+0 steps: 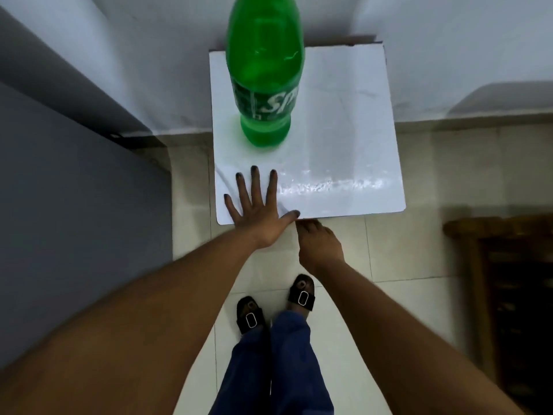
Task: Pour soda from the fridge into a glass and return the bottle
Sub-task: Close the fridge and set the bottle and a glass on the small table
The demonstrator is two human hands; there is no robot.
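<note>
Green bottle (264, 70), white tabletop (344, 130), black sandals (302, 293).

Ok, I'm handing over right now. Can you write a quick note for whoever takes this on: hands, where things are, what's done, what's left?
Left hand: open, flat on the near-left part of the white table, holding nothing.
Right hand: at the table's near edge, fingers curled at or under it; grip cannot be told.
Green soda bottle: upright on the table's far-left part, untouched; its cap is out of frame.
No glass or fridge in view.
Done: the bottle stands on the table. Whether soda was poured cannot be told.
Left: check for a poured glass, pour if needed, return the bottle.
</note>
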